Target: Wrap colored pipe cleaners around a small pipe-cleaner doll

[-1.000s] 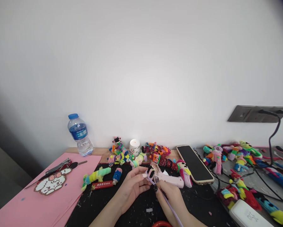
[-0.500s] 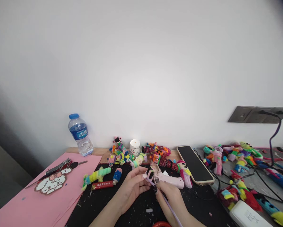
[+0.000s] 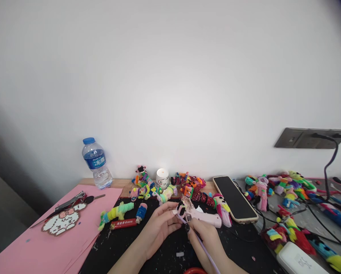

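My left hand (image 3: 163, 224) pinches the end of a thin lilac pipe cleaner (image 3: 205, 249) between thumb and forefinger, its other fingers loosely curled. A small black fuzzy piece (image 3: 181, 208) shows at those fingertips; whether it is joined to the strand I cannot tell. Close on the right, my right hand (image 3: 206, 234) is closed on the same pipe cleaner, whose long tail runs down over the wrist towards me. Just behind both hands a pale pink glue gun (image 3: 206, 217) lies on the black mat (image 3: 159, 262), partly covered by my fingers.
Pipe-cleaner figures (image 3: 119, 212) lie around, with more piled at right (image 3: 290, 190). A phone (image 3: 235, 199), paper cup (image 3: 162, 178), water bottle (image 3: 97, 163), pink paper (image 3: 24, 247), folding knife (image 3: 70, 201), red packet (image 3: 123, 223) and white case (image 3: 300, 260) surround the mat. Cables (image 3: 327, 171) cross the right side.
The lilac strand between my fingertips has shifted slightly and now bends in a small curve. My hands stay almost in place.
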`<act>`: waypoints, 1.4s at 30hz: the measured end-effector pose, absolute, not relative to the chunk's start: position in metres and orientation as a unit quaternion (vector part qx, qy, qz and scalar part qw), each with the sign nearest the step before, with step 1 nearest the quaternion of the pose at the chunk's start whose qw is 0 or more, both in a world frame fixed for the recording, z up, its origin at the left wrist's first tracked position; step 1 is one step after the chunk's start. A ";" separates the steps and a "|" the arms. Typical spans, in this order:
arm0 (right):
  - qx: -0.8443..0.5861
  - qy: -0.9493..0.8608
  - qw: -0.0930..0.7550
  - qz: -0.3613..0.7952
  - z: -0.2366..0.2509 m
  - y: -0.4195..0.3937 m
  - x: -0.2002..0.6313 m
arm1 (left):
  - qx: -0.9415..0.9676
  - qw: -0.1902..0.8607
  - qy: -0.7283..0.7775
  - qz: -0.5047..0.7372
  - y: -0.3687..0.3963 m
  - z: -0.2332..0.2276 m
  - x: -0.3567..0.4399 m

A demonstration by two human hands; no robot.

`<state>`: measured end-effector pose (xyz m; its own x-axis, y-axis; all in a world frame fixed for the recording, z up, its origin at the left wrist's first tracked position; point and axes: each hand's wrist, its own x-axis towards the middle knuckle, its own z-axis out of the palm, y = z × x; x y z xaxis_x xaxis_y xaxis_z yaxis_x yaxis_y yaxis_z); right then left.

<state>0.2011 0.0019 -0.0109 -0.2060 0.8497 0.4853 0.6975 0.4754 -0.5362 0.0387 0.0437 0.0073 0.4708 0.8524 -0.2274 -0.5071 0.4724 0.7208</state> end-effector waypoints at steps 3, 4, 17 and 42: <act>-0.504 -0.771 0.376 0.102 -0.011 0.002 0.201 | 0.290 0.809 0.292 0.420 0.044 0.008 0.039; -0.504 -0.772 0.374 0.103 -0.011 0.002 0.201 | 0.291 0.808 0.290 0.421 0.044 0.007 0.039; -0.504 -0.774 0.367 0.108 -0.007 0.001 0.201 | 0.299 0.805 0.286 0.426 0.044 0.005 0.039; -0.495 -0.775 0.378 0.106 -0.007 0.002 0.201 | 0.295 0.802 0.284 0.434 0.044 0.004 0.039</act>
